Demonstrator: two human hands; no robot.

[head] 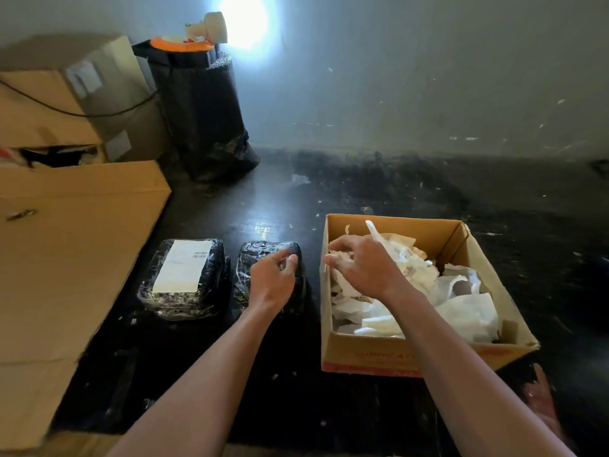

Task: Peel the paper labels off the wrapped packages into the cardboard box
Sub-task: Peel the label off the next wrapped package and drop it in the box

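Two black wrapped packages lie side by side on the dark floor. The left package (184, 280) carries a white paper label (183, 265) on top. The right package (263, 258) shows no label on its visible top. My left hand (272, 280) hovers over the right package with fingers curled and apart, holding nothing. My right hand (361, 263) is over the left rim of the open cardboard box (428, 354), fingers spread above the heap of peeled paper labels (461, 291) inside; I see nothing gripped in it.
A large flat cardboard sheet (66, 258) lies at the left, touching the left package's side. Stacked cartons (75, 103) and a black bag-lined bin (201, 117) stand against the back wall. Paper scraps dot the floor.
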